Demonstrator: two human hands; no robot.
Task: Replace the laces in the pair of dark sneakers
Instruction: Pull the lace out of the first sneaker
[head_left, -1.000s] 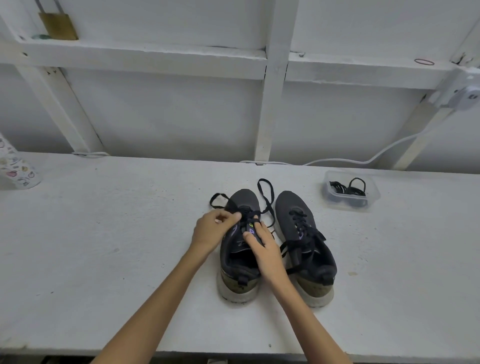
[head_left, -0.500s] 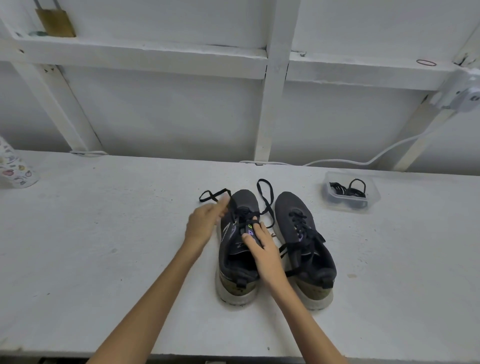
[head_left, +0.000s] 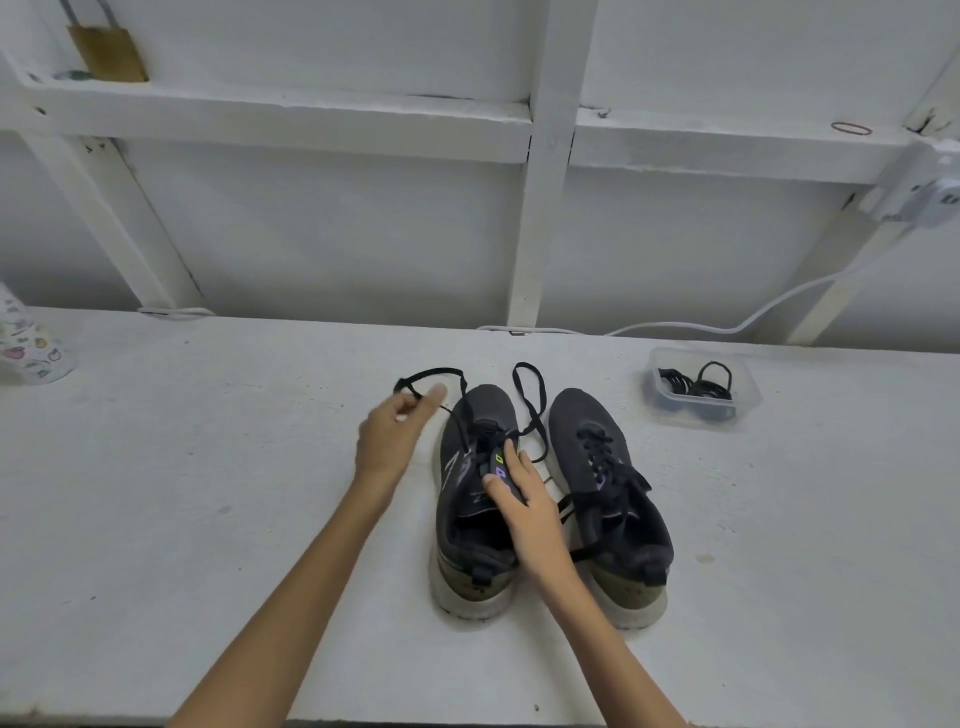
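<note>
Left hand (head_left: 395, 439) seemingly pinches the lace (head_left: 431, 373); right hand (head_left: 530, 512) presses straight fingers (head_left: 511, 462) onto the sneaker (head_left: 488, 405).

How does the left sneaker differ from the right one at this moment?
On the left sneaker the lace is loosened, its ends trailing onto the table; on the right sneaker the lacing is in place. The left hand pinches the left sneaker's lace and the right hand rests on its tongue; the right sneaker is untouched. Both are dark, pale-soled, toes pointing away.

Left sneaker (head_left: 485, 413): dark, upright, toe away; black lace (head_left: 531, 400) loosened, ends trailing past toe. Right sneaker (head_left: 579, 423): just beside, laced.
</note>
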